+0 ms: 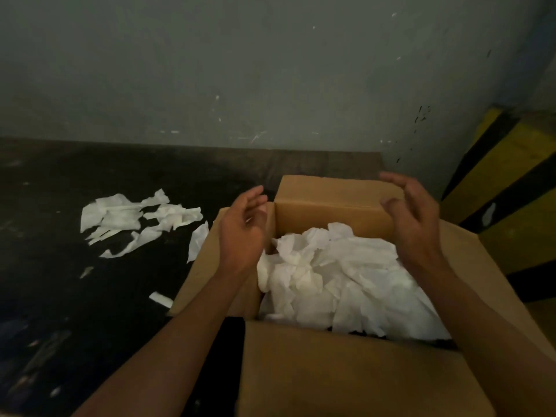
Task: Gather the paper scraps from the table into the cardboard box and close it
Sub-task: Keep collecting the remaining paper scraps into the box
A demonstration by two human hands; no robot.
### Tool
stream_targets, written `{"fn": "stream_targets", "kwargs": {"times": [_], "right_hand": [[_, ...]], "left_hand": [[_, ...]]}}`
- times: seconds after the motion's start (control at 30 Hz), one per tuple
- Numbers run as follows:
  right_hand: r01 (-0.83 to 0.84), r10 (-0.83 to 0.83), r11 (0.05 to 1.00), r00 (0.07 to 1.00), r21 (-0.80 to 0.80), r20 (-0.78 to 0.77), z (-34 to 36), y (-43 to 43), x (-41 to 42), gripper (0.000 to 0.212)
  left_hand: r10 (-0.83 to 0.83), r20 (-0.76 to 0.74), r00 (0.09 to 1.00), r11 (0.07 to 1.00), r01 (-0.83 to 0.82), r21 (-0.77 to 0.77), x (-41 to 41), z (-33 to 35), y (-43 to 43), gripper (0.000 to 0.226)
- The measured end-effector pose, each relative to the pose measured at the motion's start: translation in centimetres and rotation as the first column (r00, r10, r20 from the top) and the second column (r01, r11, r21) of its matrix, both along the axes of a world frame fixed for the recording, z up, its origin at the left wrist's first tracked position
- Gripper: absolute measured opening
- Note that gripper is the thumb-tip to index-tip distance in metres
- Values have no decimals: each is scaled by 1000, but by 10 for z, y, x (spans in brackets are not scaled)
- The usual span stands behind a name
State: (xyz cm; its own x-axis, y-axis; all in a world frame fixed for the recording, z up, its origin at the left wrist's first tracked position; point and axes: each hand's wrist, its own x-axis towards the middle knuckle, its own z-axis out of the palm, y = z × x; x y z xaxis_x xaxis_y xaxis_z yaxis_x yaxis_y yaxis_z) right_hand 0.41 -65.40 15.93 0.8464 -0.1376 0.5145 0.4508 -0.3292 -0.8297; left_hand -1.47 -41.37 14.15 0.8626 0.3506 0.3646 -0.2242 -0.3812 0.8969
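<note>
A person stood over an open cardboard box (346, 371) on a dark, scuffed tabletop (66, 311), both bare forearms reaching in from the near edge. The left grip (243, 227) hovered above the box's left flap, wide and loose, palm turned inward, holding nothing. The right grip (412, 218) hung over the far right corner of the box, also wide, its fingers gently bent and spread, palm facing the other hand, and it too held nothing. Neither appeared to touch the cardboard, though motion blur made that hard to judge.

All four flaps of the box stood or lay open. Inside, a heap of crumpled white paper (337, 275) filled most of the space.

More paper scraps (135, 218) lay in a loose cluster on the tabletop, well to the left of the box. One long scrap (198, 240) sat just beside the left flap, and a small strip (161, 299) lay near that flap's front corner.

Behind the tabletop rose a marked grey-green wall (240, 70). To the right of the box stood a yellow-and-black striped surface (511, 164).
</note>
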Motion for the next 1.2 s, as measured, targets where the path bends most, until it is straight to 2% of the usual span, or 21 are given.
{"fn": "stream_targets", "kwargs": {"times": [0.2, 0.3, 0.4, 0.5, 0.63, 0.73, 0.9, 1.03, 1.2], "right_hand": [[-115, 113, 984, 993, -139, -20, -26, 96, -32, 28], [-187, 180, 975, 981, -123, -67, -39, 165, -58, 31], [-228, 224, 969, 973, -92, -50, -45, 245, -85, 33], [-257, 252, 964, 965, -73, -66, -62, 322, -107, 31], [-250, 237, 966, 957, -63, -169, -97, 393, -127, 34], [-201, 174, 975, 954, -92, -246, -120, 421, -138, 36], [-164, 115, 979, 937, -124, -330, -153, 440, -129, 37], [-131, 36, 955, 942, -265, -334, -184, 443, -98, 38], [-125, -88, 888, 898, -443, -431, -228, 449, -57, 41]], "left_hand": [[48, -11, 999, 998, -48, 28, -42, -22, 65, 35], [79, 3, 997, 997, -79, 26, -70, -34, 123, 35], [96, 32, 995, 992, -98, 84, -106, -46, 194, 38], [124, -26, 992, 982, -119, 145, -143, -61, 272, 40], [178, -124, 976, 976, -160, 147, -178, -79, 350, 41], [170, -143, 975, 978, -149, 143, -182, -96, 374, 40], [118, -156, 981, 971, -81, 223, -158, -124, 385, 46], [43, -212, 976, 930, 38, 364, -127, -143, 398, 56], [-22, -358, 934, 930, 150, 334, -90, -177, 414, 60]]}}
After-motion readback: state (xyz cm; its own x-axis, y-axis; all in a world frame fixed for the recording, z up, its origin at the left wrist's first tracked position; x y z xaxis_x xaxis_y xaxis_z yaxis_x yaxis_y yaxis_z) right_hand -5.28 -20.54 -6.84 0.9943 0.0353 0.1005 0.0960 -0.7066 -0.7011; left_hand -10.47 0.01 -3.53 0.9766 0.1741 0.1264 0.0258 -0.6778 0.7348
